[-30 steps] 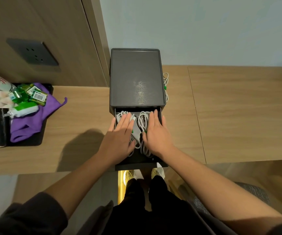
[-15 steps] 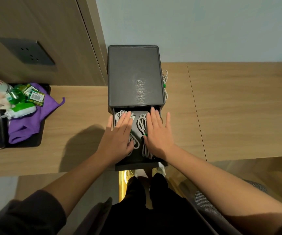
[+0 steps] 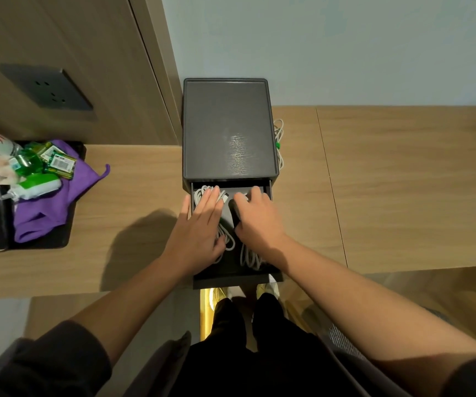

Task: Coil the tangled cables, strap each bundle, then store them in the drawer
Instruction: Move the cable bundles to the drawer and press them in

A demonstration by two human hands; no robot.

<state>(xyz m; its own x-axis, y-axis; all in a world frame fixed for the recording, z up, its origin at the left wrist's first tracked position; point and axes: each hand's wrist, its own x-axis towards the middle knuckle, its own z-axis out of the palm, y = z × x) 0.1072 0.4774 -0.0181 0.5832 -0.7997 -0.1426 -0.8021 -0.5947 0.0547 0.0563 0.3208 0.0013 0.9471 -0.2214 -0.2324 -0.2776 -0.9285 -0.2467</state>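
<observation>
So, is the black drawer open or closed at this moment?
Open. The drawer stands pulled out from the black cabinet, white cable bundles show inside it, and the left hand and right hand reach into it.

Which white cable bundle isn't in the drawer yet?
The bundle with the green strap, lying on the desk right of the black drawer unit. The rest lie in the open drawer, under the left hand and right hand.

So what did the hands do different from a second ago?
The right hand curled its fingers down around the right cable bundle; before, it lay flat. The left hand stayed flat on the left cable bundle, the drawer stayed open, and the spare cable beside the box didn't move.
</observation>
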